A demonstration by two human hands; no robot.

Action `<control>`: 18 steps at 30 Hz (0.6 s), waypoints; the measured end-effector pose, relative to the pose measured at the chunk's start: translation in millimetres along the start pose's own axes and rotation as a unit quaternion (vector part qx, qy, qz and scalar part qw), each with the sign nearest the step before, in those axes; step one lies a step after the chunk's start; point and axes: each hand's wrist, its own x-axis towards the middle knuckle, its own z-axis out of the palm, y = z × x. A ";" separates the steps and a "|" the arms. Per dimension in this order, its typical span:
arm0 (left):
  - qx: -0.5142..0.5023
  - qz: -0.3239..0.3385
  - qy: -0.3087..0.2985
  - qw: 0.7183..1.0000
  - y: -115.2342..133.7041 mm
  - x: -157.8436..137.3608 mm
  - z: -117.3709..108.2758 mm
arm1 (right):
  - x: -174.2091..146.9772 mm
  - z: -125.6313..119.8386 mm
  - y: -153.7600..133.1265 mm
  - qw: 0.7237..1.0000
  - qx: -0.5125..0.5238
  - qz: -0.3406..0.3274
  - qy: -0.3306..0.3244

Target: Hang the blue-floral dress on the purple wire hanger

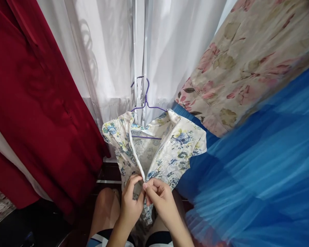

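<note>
The left hand [131, 200] and right hand [160, 196], fingertips pinched together, hold the floral dress [181, 145] at the bottom of its V-shaped opening. The dress is on a purple hanger [146, 103] before a white curtain [170, 44], between red cloth [41, 103] and blue cloth [247, 171].

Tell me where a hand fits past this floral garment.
Likely free: before the white curtain, between red cloth and purple hanger; the open V between zipper edges. Crowded: the V's bottom, where left hand and right hand meet; between floral garment and blue tulle.
</note>
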 end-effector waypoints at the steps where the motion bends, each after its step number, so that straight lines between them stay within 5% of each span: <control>1: -0.008 0.008 0.000 1.000 1.7 2.0 5.1 | 0.1 0.4 0.6 1.000 0.004 -0.006 0.004; 6: -0.026 0.027 -0.077 0.996 10.5 16.3 8.3 | 8.0 -8.2 -12.6 0.998 0.031 -0.022 0.057; 10: 0.089 0.074 -0.181 0.977 31.5 22.0 -5.0 | 31.6 -15.6 -75.3 0.996 -0.003 -0.067 0.063; 14: 0.278 0.139 -0.294 0.904 59.7 27.8 -13.8 | 65.4 -11.6 -149.4 0.986 -0.073 -0.148 0.017; 16: 0.358 0.156 -0.346 0.853 67.7 29.4 -14.4 | 77.4 -6.7 -170.5 0.981 -0.079 -0.175 0.012; 18: 0.373 0.168 -0.374 0.832 69.0 32.2 -15.2 | 82.2 -1.7 -177.7 0.978 -0.077 -0.192 0.008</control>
